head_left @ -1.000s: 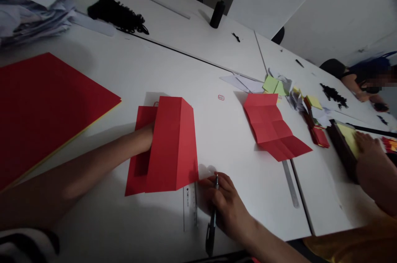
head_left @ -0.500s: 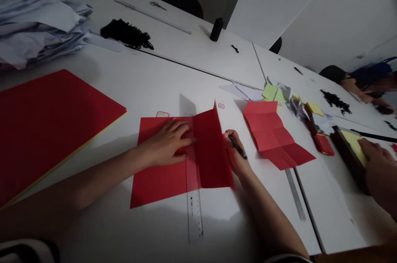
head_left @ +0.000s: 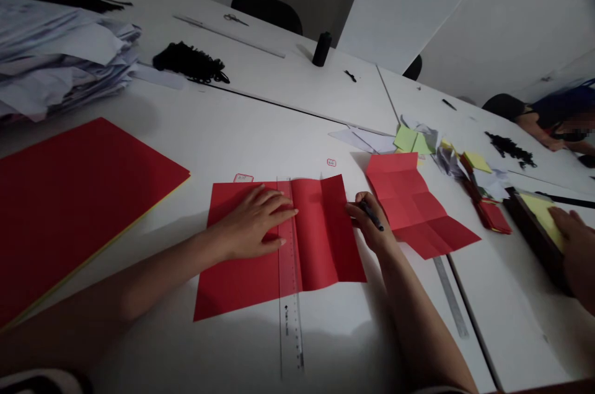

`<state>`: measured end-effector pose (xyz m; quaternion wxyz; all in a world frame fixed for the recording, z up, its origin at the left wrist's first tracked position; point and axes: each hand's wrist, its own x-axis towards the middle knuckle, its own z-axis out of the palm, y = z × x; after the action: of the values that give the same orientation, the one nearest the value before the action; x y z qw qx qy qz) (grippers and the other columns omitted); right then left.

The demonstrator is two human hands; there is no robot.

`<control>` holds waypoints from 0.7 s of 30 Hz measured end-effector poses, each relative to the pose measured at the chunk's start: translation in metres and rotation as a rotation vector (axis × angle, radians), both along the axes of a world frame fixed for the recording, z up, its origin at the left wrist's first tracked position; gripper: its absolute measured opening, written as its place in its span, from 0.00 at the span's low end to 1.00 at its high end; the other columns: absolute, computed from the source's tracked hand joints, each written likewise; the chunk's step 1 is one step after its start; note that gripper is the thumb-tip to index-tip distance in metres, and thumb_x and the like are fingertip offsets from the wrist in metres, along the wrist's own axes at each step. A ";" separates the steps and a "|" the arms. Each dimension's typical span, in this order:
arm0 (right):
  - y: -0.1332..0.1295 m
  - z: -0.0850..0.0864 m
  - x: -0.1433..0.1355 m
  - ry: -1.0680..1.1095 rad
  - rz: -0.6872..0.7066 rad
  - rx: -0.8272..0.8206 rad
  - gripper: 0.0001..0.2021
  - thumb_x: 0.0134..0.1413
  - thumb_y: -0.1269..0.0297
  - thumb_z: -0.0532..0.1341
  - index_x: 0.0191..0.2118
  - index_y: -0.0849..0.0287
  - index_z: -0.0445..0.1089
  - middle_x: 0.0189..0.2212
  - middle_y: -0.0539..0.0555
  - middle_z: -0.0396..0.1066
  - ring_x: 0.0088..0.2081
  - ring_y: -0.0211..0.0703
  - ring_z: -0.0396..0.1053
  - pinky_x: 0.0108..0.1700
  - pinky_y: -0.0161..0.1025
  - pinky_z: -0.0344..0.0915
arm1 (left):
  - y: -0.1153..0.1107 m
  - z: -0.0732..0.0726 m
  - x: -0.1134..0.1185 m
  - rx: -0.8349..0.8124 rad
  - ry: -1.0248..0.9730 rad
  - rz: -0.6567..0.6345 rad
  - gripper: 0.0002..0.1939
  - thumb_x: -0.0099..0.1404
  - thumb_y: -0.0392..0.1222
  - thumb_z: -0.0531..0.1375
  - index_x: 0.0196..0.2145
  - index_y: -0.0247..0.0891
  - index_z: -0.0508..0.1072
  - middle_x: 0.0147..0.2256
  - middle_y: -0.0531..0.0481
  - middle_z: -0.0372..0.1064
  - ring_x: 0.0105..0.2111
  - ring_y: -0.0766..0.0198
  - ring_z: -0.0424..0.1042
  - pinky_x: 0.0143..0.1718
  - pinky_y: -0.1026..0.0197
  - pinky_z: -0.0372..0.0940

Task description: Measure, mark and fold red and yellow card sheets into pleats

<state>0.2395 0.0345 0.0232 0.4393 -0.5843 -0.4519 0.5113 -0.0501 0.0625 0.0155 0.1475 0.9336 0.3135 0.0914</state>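
Observation:
A creased sheet of red paper [head_left: 316,239] lies before me, its right part standing up in folds. Across its middle runs a clear plastic ruler [head_left: 291,326], sticking out past the near edge. My left hand [head_left: 253,223] lies flat with fingers spread on the paper's left part, fingertips on the ruler. A dark pen [head_left: 372,216] is held in my right hand [head_left: 372,230], whose fingertips are at the sheet's right edge; whether they pinch the paper I cannot tell. To the right rests a second red sheet [head_left: 409,196] with fold creases.
Large red sheets [head_left: 83,196] are stacked at left, below a pile of white papers [head_left: 60,59]. Black cords [head_left: 188,61] and a black spool [head_left: 322,49] lie farther back. At right, another person's hand [head_left: 579,245] touches a dark box [head_left: 534,239] with yellow paper.
The red sheet's raised right part has opened outward and lowered to the right. My right hand has moved slightly right with the pen; my left hand stays on the ruler.

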 end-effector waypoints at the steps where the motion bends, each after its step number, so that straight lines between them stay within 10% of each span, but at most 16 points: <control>1: 0.001 -0.001 0.003 -0.056 0.001 0.025 0.16 0.48 0.56 0.64 0.34 0.52 0.54 0.23 0.42 0.55 0.24 0.33 0.54 0.26 0.31 0.54 | 0.001 0.000 0.000 -0.001 -0.007 0.000 0.28 0.63 0.50 0.57 0.60 0.48 0.61 0.60 0.46 0.56 0.60 0.48 0.52 0.63 0.39 0.43; 21: 0.008 -0.003 0.020 -0.242 -0.090 0.088 0.16 0.45 0.55 0.64 0.31 0.54 0.55 0.19 0.42 0.52 0.22 0.34 0.49 0.25 0.33 0.46 | 0.010 -0.002 -0.005 0.064 -0.040 0.030 0.24 0.63 0.51 0.58 0.56 0.45 0.65 0.58 0.47 0.58 0.59 0.52 0.54 0.62 0.43 0.47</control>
<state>0.2592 0.0424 0.0207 0.4291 -0.6415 -0.4969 0.3967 -0.0554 0.0729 0.0136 0.1223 0.9310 0.3213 0.1224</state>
